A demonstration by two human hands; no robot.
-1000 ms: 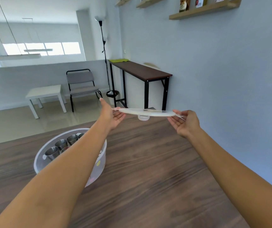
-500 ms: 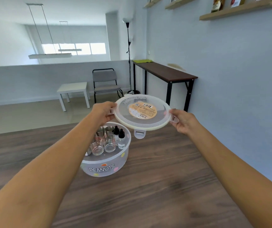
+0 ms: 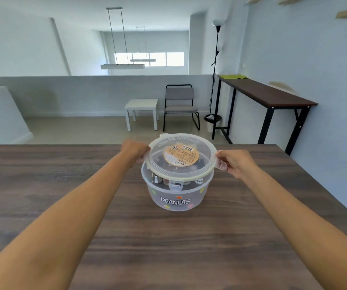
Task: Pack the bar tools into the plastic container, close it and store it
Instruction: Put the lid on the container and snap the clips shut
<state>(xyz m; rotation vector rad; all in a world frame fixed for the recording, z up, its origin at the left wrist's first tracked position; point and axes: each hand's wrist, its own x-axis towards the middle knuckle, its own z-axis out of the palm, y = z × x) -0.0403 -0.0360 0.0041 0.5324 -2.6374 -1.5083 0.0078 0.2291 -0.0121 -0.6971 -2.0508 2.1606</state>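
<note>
A round clear plastic container (image 3: 176, 197) marked PEANUTS stands on the wooden table (image 3: 168, 243). Metal cups and small bottles (image 3: 158, 178) show dimly through its wall. A clear round lid (image 3: 182, 158) with an orange label hovers over the container's mouth, tilted, its near edge close to the rim. My left hand (image 3: 133, 150) grips the lid's left edge. My right hand (image 3: 234, 162) grips the clip tab on the lid's right edge.
The table's far edge lies just behind the container, and a wall runs along the table's right side. Beyond stand a grey chair (image 3: 179, 103), a small white table (image 3: 142, 109), a floor lamp (image 3: 215, 70) and a dark console table (image 3: 269, 97).
Both hands carried the lid from the right, down and over the container. The view turned left, so the container now sits in the middle.
</note>
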